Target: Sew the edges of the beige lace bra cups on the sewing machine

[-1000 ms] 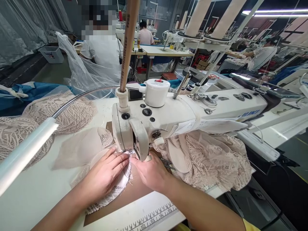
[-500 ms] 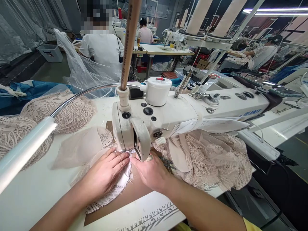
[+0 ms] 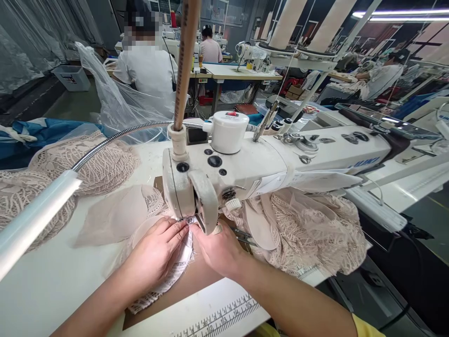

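Observation:
A white sewing machine (image 3: 245,168) stands across the table, its head over a beige lace piece (image 3: 164,281). My left hand (image 3: 157,255) lies on the lace with its fingers stretched flat toward the needle, pressing the fabric down. My right hand (image 3: 217,250) rests just right of the needle, fingers curled against the lace edge under the machine head; its fingertips are hidden by the machine. A brown card (image 3: 196,285) lies under the lace.
Heaps of beige lace lie at the left (image 3: 87,164) and under the machine arm at the right (image 3: 315,234). A gooseneck lamp tube (image 3: 35,215) crosses the left foreground. A printed ruler (image 3: 224,318) runs along the table's front edge. A person in white (image 3: 147,70) sits with their back turned beyond.
Both hands have crept slightly toward the needle with the lace; the lace's near edge has shifted a little. The view has barely tilted.

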`<action>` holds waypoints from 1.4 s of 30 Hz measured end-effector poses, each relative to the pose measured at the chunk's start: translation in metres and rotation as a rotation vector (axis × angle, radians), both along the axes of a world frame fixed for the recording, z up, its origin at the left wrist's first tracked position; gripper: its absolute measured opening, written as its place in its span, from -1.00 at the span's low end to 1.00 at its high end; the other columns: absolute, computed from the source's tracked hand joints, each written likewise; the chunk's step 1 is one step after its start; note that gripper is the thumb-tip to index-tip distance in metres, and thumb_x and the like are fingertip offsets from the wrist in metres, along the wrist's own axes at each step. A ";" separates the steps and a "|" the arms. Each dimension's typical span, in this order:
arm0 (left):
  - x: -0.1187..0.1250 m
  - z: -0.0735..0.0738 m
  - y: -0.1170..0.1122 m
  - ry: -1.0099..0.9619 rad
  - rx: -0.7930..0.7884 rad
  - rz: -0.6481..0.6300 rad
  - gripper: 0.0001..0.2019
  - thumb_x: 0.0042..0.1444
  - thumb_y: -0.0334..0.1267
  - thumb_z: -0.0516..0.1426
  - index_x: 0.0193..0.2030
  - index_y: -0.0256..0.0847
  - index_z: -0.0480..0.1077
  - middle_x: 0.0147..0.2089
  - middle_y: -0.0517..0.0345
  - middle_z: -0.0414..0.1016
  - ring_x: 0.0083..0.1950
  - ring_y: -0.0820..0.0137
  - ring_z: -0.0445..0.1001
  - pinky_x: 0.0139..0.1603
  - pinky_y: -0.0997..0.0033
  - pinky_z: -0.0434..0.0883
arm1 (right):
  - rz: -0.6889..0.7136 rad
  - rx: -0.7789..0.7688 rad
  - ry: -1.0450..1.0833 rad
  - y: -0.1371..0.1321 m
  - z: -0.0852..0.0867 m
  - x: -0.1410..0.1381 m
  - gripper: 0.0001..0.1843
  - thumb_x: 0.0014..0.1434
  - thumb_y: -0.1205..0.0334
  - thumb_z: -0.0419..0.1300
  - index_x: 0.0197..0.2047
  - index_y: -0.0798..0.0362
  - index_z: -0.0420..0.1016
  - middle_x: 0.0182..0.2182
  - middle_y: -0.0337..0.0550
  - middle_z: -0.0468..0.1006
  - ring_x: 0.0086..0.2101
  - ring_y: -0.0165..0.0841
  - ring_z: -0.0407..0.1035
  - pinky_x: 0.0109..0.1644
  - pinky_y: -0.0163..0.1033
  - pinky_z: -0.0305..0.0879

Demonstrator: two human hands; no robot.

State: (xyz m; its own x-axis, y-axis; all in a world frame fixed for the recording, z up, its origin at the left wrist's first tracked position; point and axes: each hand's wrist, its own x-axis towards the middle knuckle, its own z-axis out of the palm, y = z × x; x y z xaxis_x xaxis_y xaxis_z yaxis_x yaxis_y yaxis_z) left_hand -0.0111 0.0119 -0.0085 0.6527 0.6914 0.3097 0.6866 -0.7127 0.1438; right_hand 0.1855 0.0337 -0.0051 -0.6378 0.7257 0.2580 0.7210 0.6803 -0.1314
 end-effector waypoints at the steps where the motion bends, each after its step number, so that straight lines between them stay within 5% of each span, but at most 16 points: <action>1: 0.000 0.000 0.000 0.004 0.007 -0.004 -0.71 0.20 -0.47 -0.02 0.00 -0.36 0.41 -0.03 -0.17 0.51 -0.10 0.18 0.40 -0.10 0.13 0.43 | -0.001 0.004 -0.006 0.000 0.000 0.000 -0.67 0.11 0.45 0.06 -0.07 0.14 0.48 -0.33 0.01 0.53 -0.30 -0.22 0.37 -0.27 -0.20 0.30; 8: 0.000 0.006 0.003 0.008 -0.013 0.007 -0.78 0.20 -0.49 -0.02 -0.18 -0.29 0.44 -0.12 -0.11 0.53 -0.19 0.21 0.42 -0.16 0.14 0.40 | -0.004 -0.012 0.013 0.000 -0.004 0.000 -0.68 0.13 0.46 0.04 -0.07 0.12 0.48 -0.36 0.02 0.50 -0.31 -0.21 0.35 -0.27 -0.18 0.29; 16: -0.008 0.004 0.006 -0.008 -0.065 -0.022 -0.67 0.21 -0.48 -0.01 0.08 -0.23 0.36 0.03 -0.05 0.50 0.00 0.16 0.38 -0.02 0.09 0.35 | 0.073 -0.096 0.055 0.000 -0.003 0.009 -0.61 0.18 0.46 -0.03 0.03 0.15 0.43 -0.22 0.07 0.50 -0.18 -0.18 0.35 -0.13 -0.14 0.33; 36: -0.013 0.001 0.010 0.016 -0.051 0.117 -0.73 0.26 -0.40 -0.05 -0.06 -0.21 0.45 -0.11 -0.05 0.53 -0.02 0.14 0.38 -0.03 0.09 0.33 | 0.064 -0.123 0.090 0.006 -0.001 0.004 -0.62 0.14 0.48 0.03 0.01 0.09 0.45 -0.20 0.02 0.50 -0.14 -0.21 0.36 -0.08 -0.19 0.30; 42: -0.013 0.010 0.003 0.061 -0.083 0.025 -0.72 0.25 -0.27 0.02 0.04 -0.22 0.41 0.03 -0.14 0.45 0.02 0.10 0.36 0.01 0.03 0.33 | 0.036 -0.072 0.090 0.004 -0.006 0.009 -0.65 0.15 0.46 0.01 -0.05 0.07 0.49 -0.31 -0.06 0.49 -0.29 -0.25 0.33 -0.21 -0.22 0.26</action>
